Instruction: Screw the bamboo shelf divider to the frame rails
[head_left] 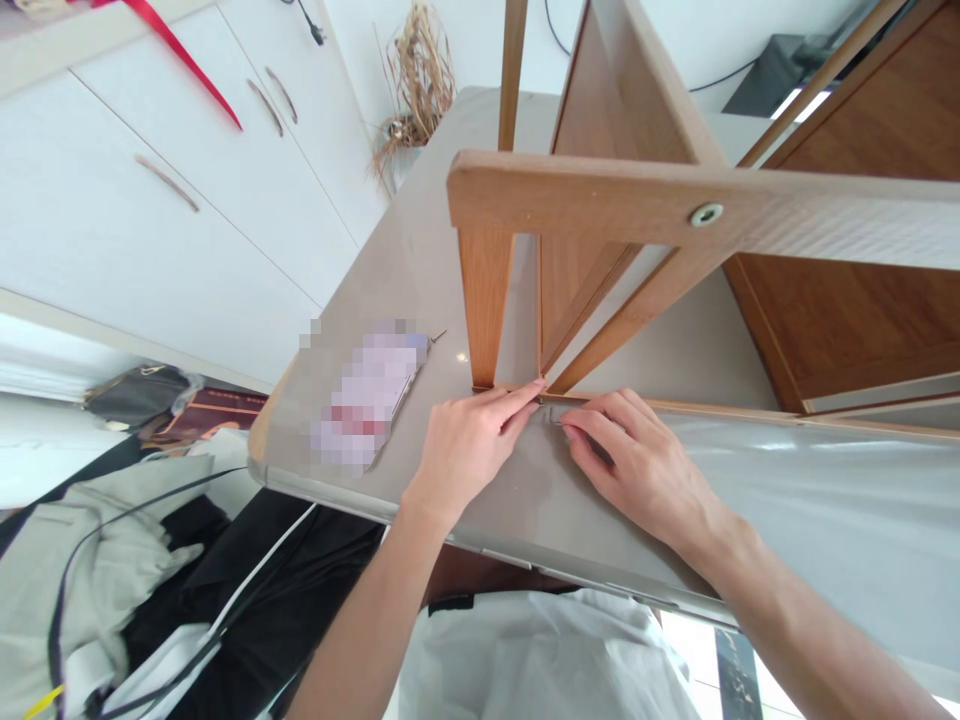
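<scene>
A brown wooden frame (585, 190) with slats and panels stands on the covered table, its lower rail lying along the tabletop. My left hand (472, 440) is closed, thumb and index finger pressed together at the joint where the slats meet that rail; whether something small sits between them is hidden. Just to the right, my right hand (645, 460) pinches a small thin metal piece (556, 422) close to the rail, mostly covered by the fingers. A metal bolt head (706, 214) shows in the upper crossbar.
A blurred flat item, like a phone (371, 400), lies left of my hands with a small screw (439, 336) by its corner. White cabinets (172, 200) stand beyond the table's left edge. Clothes and cables (150, 570) are piled at lower left. Dried stalks (420, 80) stand behind.
</scene>
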